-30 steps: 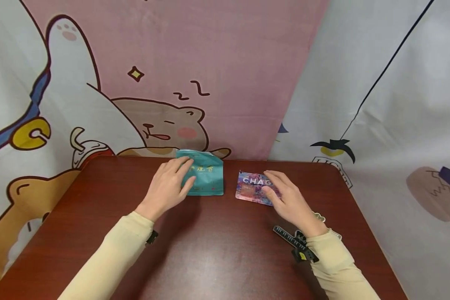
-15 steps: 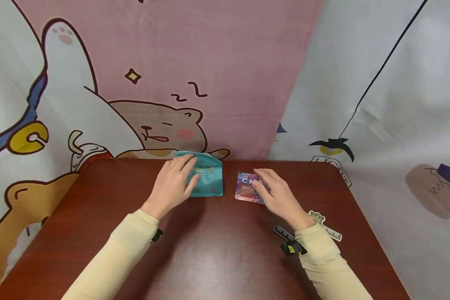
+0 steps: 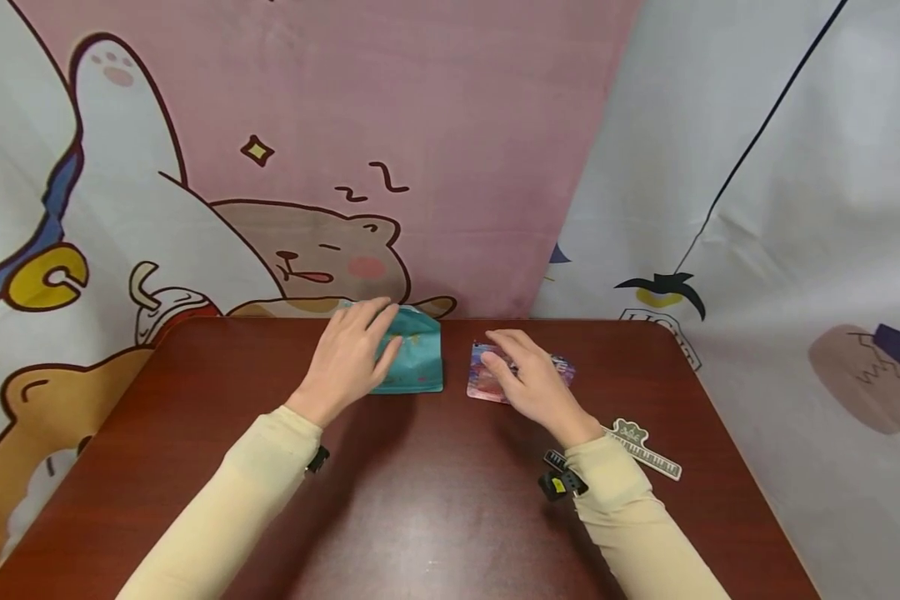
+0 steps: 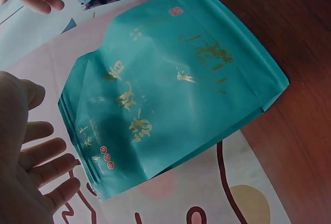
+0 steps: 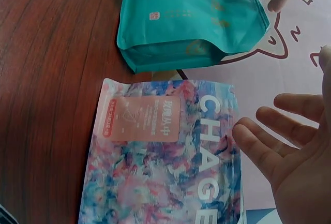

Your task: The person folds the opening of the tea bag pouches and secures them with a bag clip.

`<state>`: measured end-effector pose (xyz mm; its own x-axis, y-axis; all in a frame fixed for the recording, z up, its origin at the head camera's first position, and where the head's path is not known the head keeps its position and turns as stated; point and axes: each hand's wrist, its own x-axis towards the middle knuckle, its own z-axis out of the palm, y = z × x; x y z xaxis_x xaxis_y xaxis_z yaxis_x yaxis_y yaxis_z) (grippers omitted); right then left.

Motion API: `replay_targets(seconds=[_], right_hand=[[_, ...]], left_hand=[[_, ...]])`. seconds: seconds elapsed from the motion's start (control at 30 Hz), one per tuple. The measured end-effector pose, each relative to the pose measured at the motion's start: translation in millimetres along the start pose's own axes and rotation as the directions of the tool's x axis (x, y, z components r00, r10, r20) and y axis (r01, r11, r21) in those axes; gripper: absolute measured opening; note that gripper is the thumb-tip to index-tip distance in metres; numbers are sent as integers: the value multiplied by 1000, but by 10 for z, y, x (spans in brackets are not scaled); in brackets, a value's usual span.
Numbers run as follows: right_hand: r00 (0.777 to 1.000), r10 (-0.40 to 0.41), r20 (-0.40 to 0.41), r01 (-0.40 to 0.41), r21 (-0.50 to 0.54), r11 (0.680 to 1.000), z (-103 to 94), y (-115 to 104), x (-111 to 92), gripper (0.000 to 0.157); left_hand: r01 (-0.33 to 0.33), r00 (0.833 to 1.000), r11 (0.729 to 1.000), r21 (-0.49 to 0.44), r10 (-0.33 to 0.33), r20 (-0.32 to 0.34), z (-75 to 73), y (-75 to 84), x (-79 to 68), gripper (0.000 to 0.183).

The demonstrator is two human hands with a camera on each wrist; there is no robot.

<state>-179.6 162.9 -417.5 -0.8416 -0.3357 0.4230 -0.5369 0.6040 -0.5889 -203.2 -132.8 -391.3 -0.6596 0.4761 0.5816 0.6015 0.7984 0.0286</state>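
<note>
A teal stand-up pouch (image 3: 420, 367) with gold lettering stands near the table's back edge. My left hand (image 3: 345, 358) is in front of its left part in the head view. In the left wrist view those fingers (image 4: 51, 169) are spread beside the top edge of the pouch, not curled round it. To the right is a pink, blue and purple patterned pouch (image 5: 155, 177) lettered CHAGEE. My right hand (image 3: 536, 387) hovers by it and covers part of it in the head view. Its fingers (image 5: 258, 144) are extended near the top edge. Whether either hand touches its pouch I cannot tell.
On the right of the brown table (image 3: 427, 500) lies a pale keyboard-patterned strip (image 3: 656, 460) with a decorated top. A dark keyboard-patterned strip (image 3: 553, 458) is partly hidden by my right wrist. Behind the table hangs a cartoon-printed curtain (image 3: 480, 167).
My right hand has moved left over the patterned pouch, uncovering the pale strip and the pouch's right end. My left hand has shifted slightly right along the teal pouch. Both pouches stay put.
</note>
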Motion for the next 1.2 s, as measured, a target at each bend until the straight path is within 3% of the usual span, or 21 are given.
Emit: replay_targets(seconds=[0.5,1.2], right_hand=[[1000,-29,9,29,21,999,150,-89,134,42],[999,-32,-18,33,52,998,316,-132,297,39]], left_hand=[[-5,1000,1000,10,5,6,40,-114,100,42],[17,995,1000,-4,-16,95,139,-151,235,26]])
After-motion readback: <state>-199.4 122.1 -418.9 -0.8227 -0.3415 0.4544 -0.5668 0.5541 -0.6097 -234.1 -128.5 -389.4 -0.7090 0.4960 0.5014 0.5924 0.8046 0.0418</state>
